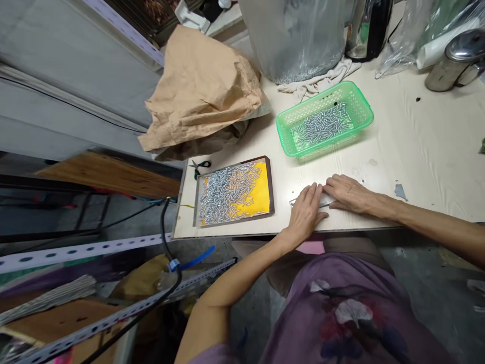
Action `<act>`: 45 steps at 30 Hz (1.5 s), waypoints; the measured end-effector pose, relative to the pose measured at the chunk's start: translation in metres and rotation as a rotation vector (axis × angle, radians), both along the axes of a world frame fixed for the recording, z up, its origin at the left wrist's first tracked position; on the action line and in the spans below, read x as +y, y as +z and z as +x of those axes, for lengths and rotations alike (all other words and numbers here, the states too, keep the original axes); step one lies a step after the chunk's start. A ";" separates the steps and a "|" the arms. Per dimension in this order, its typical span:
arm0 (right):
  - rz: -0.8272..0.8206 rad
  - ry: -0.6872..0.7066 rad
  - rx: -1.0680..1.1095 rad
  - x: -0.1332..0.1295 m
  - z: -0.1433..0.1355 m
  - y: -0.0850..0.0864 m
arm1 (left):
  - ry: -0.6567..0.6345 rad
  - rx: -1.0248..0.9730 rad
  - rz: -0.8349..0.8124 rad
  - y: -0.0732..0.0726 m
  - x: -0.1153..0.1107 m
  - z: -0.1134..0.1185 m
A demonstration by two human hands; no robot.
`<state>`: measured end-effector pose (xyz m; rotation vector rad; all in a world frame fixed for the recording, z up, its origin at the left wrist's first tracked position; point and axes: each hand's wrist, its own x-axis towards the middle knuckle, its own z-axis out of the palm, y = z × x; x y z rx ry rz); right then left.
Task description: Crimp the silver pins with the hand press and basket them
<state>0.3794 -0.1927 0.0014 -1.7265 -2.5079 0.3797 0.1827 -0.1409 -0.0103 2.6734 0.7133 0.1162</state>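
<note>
A narrow metal strip [325, 204] lies on the table near its front edge, mostly covered by my hands. My left hand [306, 208] rests flat across it, fingers stretched out together and thumb apart. Beside it, my right hand [347, 194] has its fingers bent, with the thumb at the strip's right end; its fingertips almost meet those of my left hand. Left of my hands sits a shallow tray [271, 187] with a yellow bottom, holding many small silver metal pins [227, 192]. Farther back, a green plastic basket [322, 146] contains more such pins.
Small scissors [200, 165] lie by the tray's back left corner. Behind stand a crumpled brown paper bag [204, 86], a large clear plastic bag [295, 40] on a white cloth [322, 81], and a kettle [367, 30]. A metal jug [452, 60] is at the back right.
</note>
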 end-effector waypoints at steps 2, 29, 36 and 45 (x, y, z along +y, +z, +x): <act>-0.017 -0.015 0.000 -0.001 -0.002 -0.001 | -0.078 0.013 -0.006 -0.010 0.008 0.010; 0.073 -0.013 0.165 0.021 0.035 -0.007 | 0.025 -0.128 0.079 -0.040 -0.006 0.019; 0.183 -0.183 -0.043 0.050 0.027 -0.012 | -0.093 -0.174 -0.019 -0.047 -0.042 0.018; 0.137 0.358 -0.051 0.041 -0.066 0.003 | 0.022 -0.169 -0.240 -0.040 -0.045 0.028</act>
